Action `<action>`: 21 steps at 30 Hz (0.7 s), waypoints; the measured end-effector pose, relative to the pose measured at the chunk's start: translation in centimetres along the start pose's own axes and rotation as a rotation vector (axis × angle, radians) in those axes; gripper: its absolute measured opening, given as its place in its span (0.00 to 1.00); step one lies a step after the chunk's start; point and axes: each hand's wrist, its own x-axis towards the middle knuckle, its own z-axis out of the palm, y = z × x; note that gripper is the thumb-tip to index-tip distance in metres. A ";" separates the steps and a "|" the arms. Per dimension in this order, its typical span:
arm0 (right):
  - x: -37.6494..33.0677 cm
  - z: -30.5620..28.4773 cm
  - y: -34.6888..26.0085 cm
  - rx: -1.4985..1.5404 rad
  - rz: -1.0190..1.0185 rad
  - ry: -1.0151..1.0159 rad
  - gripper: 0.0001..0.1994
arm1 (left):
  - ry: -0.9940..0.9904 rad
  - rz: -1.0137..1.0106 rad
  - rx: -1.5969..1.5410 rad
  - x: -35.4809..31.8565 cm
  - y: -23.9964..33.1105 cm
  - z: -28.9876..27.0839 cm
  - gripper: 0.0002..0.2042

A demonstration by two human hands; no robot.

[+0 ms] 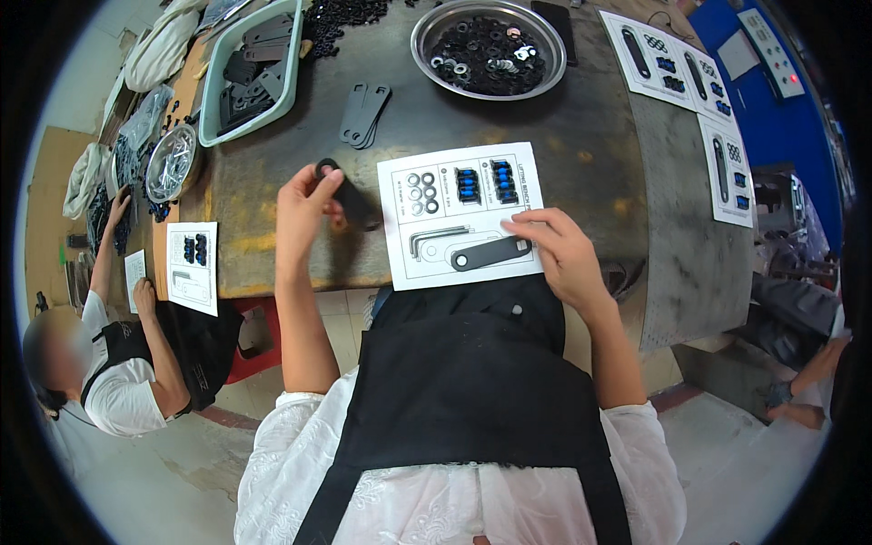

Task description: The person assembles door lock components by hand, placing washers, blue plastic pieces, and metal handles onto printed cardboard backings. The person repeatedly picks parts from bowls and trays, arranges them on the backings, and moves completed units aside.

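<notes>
My left hand (309, 207) is closed in a pinch on a dark flat metal plate (354, 195) with a rounded, holed end, held over the table left of a printed sheet (398, 182). A similar dark plate (490, 253) lies on the sheet's lower part, beside pictures of bent hex keys, washers and bolts. My right hand (561, 250) rests at the sheet's right edge, fingers stretched out, their tips by the plate's right end. Beyond the sheet lies a fanned stack of grey plates (366, 113).
A steel bowl (420, 68) of dark washers stands at the back. A pale green tub (211, 109) of plates is at the far left, near a bowl (178, 195) of small parts. More printed sheets (722, 182) lie right. A co-worker (127, 363) sits left.
</notes>
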 end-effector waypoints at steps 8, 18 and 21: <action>0.6 1.1 -1.6 0.847 0.550 0.023 0.15 | -0.359 -0.053 -0.325 -5.3 1.9 12.7 0.08; -1.3 -0.3 1.3 0.188 0.490 -0.042 0.10 | -0.294 0.834 0.825 -8.5 -2.4 11.7 0.09; -0.9 0.4 1.5 -0.024 0.332 -0.013 0.12 | -0.293 0.884 0.874 -8.6 -2.9 11.3 0.10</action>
